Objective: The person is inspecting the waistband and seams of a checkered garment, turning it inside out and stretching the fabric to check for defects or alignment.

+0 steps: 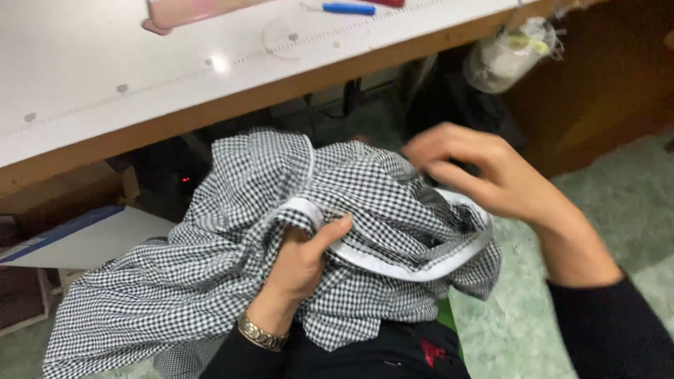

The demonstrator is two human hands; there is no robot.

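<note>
White tabletop (105,77) up top, checked fabric (232,281) bunched in the lap below it.

Left hand (302,263) is clamped on the fabric right at the white band (414,270), thumb pressed over the edge. Right hand (484,172) hovers over the far side of the bundle with fingers spread apart, holding nothing, and it's blurry so I can't tell if it touches the cloth. Risk as I see it: the band could slip out of that one-handed pinch and the loose folds slide toward the floor (618,203). Blue pen (349,8) and a pink thing (186,12) are cut off at the top edge, and the stuff under the tabletop is too dark to make out.
</note>
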